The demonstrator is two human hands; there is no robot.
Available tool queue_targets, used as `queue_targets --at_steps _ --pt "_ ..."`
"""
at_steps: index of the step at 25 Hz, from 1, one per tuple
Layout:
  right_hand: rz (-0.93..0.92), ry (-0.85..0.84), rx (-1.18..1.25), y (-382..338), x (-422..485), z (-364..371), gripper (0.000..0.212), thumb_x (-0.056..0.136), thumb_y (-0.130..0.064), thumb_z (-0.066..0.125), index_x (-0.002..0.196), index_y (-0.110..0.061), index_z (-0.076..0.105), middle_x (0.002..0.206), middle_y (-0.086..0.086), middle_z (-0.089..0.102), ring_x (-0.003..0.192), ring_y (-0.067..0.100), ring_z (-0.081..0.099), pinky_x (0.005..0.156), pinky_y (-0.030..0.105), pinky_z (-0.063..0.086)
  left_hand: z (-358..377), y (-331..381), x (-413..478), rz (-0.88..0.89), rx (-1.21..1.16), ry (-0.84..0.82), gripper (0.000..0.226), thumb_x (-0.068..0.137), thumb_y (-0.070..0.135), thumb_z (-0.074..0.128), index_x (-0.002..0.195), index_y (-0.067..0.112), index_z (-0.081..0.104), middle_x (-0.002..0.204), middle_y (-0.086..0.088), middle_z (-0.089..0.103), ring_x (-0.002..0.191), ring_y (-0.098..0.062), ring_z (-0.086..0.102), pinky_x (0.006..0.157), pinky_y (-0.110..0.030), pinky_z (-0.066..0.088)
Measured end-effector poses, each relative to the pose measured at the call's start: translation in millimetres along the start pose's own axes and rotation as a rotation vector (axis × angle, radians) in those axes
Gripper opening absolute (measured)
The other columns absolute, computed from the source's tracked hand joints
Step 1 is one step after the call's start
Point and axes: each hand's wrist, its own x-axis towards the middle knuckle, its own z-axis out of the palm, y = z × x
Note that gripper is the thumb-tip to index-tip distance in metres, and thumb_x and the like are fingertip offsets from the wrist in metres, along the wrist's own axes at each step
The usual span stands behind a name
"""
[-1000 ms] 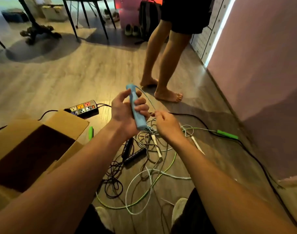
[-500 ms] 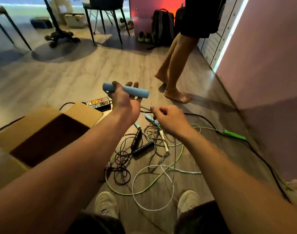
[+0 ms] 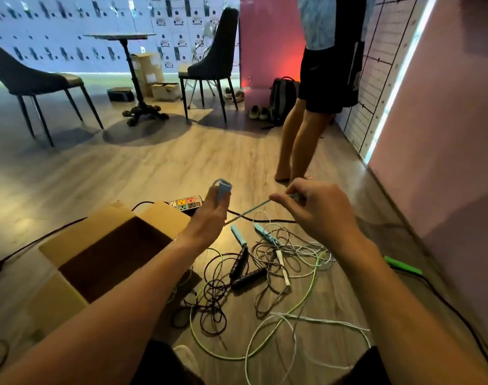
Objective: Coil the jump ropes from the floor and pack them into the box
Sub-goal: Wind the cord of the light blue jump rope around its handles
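Blue handle (image 3: pixel 223 190) gripped by left hand (image 3: pixel 209 218), right hand (image 3: pixel 317 207) pinches its cord (image 3: pixel 251 211) — pull it taut while looping, box (image 3: pixel 84 234) at eight o'clock.

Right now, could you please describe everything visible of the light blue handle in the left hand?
The light blue handle is a matte cylinder, foam-like, held roughly upright. The left hand grips its lower part; the top shows. A thin cord runs from below it to the pinching right hand.

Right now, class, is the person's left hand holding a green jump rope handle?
No, the left hand grips a light blue handle, while the green handle lies untouched on the floor.
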Motion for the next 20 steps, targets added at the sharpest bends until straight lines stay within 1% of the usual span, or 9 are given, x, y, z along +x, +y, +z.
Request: queue_targets --at_steps 1,3,5,7,8,11,14,17,20 --pt "-0.032 0.047 0.000 3 5 -2 0.050 0.088 -0.065 0.054 0.088 -0.018 0.069 0.071 -0.003 0.066 0.059 0.012 0.061 0.055 0.039 0.054 7 4 -2 -0.018 -0.013 -0.147 0.044 0.099 0.064 0.025 0.103 0.031 0.052 0.070 -0.001 0.049 0.063 -0.017 0.047 0.063 -0.034 0.041" --pt "-0.003 0.122 0.051 14 15 -5 0.047 0.090 -0.061 0.058 0.089 -0.016 0.069 0.073 -0.002 0.067 0.063 0.013 0.062 0.055 0.036 0.053 21 20 -5 -0.120 -0.163 -0.425 0.068 0.087 0.078 0.020 0.088 0.019 0.055 0.062 -0.001 0.047 0.053 -0.016 0.044 0.054 -0.030 0.041" --pt "0.074 0.184 0.038 25 20 -2 0.046 0.090 -0.061 0.060 0.087 -0.016 0.069 0.072 -0.001 0.065 0.063 0.016 0.059 0.053 0.035 0.048 32 35 -11 -0.232 -0.280 -0.651 0.072 0.080 0.079 0.021 0.078 0.014 0.052 0.055 0.001 0.042 0.043 -0.013 0.036 0.045 -0.024 0.034" --pt "0.182 0.193 0.015 35 21 10 0.050 0.089 -0.066 0.057 0.084 -0.018 0.068 0.071 -0.001 0.065 0.064 0.018 0.060 0.053 0.037 0.048 39 50 -18 -0.298 -0.479 -0.743 0.067 0.083 0.076 0.023 0.071 0.016 0.051 0.050 0.000 0.035 0.038 -0.011 0.030 0.041 -0.021 0.029" --pt "0.246 0.164 0.041 37 20 17 0.053 0.089 -0.070 0.054 0.082 -0.019 0.067 0.071 -0.002 0.066 0.065 0.018 0.062 0.055 0.038 0.050 37 54 -19 -0.304 -0.634 -0.731 0.065 0.086 0.074 0.024 0.070 0.016 0.051 0.049 0.001 0.033 0.036 -0.010 0.029 0.040 -0.021 0.030" --pt "0.371 -0.001 0.144 33 16 33 0.060 0.086 -0.076 0.048 0.069 -0.020 0.059 0.064 -0.004 0.061 0.061 0.012 0.058 0.056 0.033 0.046 23 64 -11 -0.221 -1.167 -0.559 0.056 0.098 0.063 0.026 0.077 0.016 0.049 0.053 0.003 0.034 0.039 -0.009 0.033 0.042 -0.023 0.036" --pt "0.281 -0.247 0.230 15 10 43 0.054 0.093 -0.064 0.048 0.067 -0.018 0.058 0.063 -0.001 0.055 0.059 0.014 0.050 0.058 0.038 0.043 1 59 8 -0.084 -1.475 -0.223 0.036 0.103 0.047 0.031 0.091 0.016 0.045 0.068 0.002 0.041 0.054 -0.011 0.042 0.063 -0.026 0.045" --pt "0.192 -0.450 0.243 9 6 45 0.049 0.096 -0.060 0.048 0.075 -0.019 0.065 0.065 -0.004 0.056 0.061 0.011 0.050 0.060 0.036 0.042 -22 45 33 -0.028 -1.510 0.142 0.027 0.107 0.038 0.030 0.097 0.015 0.041 0.072 -0.001 0.047 0.061 -0.015 0.048 0.073 -0.031 0.047" --pt "0.157 -0.479 0.304 23 2 30 0.046 0.094 -0.059 0.052 0.072 -0.021 0.064 0.060 -0.005 0.055 0.055 0.007 0.048 0.058 0.036 0.042 -23 17 47 -0.060 -1.258 0.361 0.026 0.106 0.041 0.034 0.101 0.017 0.043 0.069 0.000 0.047 0.058 -0.014 0.049 0.069 -0.032 0.048"
